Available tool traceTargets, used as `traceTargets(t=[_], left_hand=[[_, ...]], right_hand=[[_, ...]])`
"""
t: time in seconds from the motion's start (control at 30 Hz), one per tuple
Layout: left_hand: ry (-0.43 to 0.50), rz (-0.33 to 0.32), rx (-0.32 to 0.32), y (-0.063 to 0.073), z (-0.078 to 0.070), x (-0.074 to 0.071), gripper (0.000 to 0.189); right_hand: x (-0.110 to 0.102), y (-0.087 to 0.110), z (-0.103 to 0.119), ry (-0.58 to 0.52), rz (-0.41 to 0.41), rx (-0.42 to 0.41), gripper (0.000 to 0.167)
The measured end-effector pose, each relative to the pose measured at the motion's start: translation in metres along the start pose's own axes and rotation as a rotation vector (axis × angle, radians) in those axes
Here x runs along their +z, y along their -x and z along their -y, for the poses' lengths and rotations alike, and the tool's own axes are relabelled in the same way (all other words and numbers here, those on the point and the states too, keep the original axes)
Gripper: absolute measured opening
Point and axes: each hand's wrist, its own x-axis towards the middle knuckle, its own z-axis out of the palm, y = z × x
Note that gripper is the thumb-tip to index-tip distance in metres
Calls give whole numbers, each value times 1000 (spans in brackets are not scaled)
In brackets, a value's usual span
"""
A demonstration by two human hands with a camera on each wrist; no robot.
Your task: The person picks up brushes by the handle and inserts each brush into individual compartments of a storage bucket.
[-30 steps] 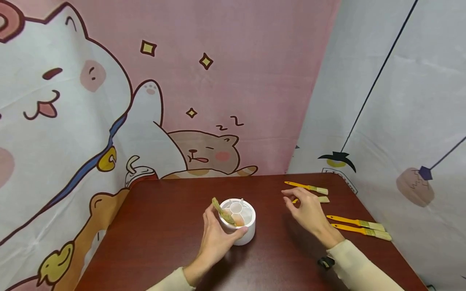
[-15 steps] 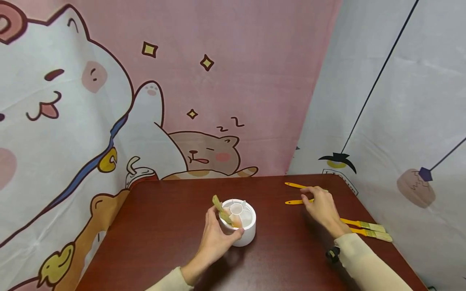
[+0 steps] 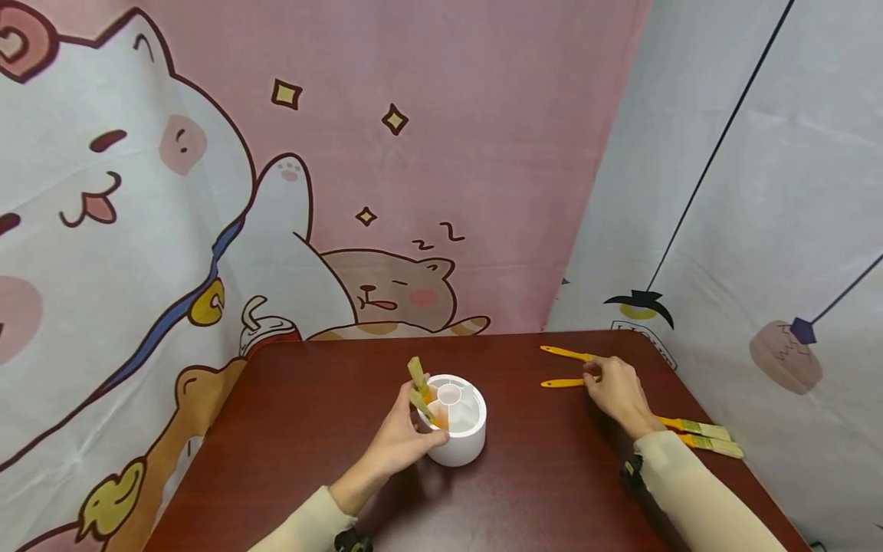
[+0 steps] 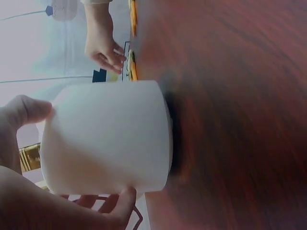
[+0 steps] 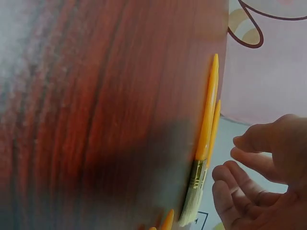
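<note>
My left hand [image 3: 395,445] grips a white round desk organizer [image 3: 461,448] with divided compartments, thumb at the near side and fingers around the left. In the left wrist view, the organizer's smooth wall [image 4: 108,139] sits between thumb and fingers. Two paintbrushes stand in its left part, bristles up: one brush [image 3: 417,373] behind another [image 3: 420,403]. Over at the right, my right hand [image 3: 617,389] hovers by two yellow-handled paintbrushes, a far one [image 3: 564,352] and a nearer one [image 3: 562,383]. The right wrist view shows its fingers [image 5: 240,191] loosely bent, apart from the brush [image 5: 206,127].
Two more paintbrushes [image 3: 702,428] lie side by side at the table's right, partly behind the right forearm. The brown table [image 3: 290,429] ends at a printed cloth backdrop [image 3: 483,153] behind and on the right.
My right hand has moved right along the two far brushes, baring their handles. The left hand has shifted slightly on the organizer, and two separate brush heads now show in it.
</note>
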Motion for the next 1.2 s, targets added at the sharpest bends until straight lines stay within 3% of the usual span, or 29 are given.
traceTargets(t=[0.13,0.27,0.5,0.7,0.83,1.03,1.2], left_hand=[[30,34,9,-2,1,-4,104],[38,21,7,0,1,-3,105],[-171,-186,-37,13,-1,14,127],[-222,-262,4,17,-1,23,114],[-219,-239,31,14,0,21,105],[-171,-149,24,8,3,10,102],[-56,-47,1,3,5,1,107]], right_hand=[[1,-2,-4,26,27,48,25],[5,-4,-7,39,58,109,26],[10,-5,-8,38,101,181,26],[14,-8,-8,40,83,173,26],[13,-9,-9,40,94,176,24],[12,-8,-7,25,120,204,20],[6,-6,-6,30,133,202,17]])
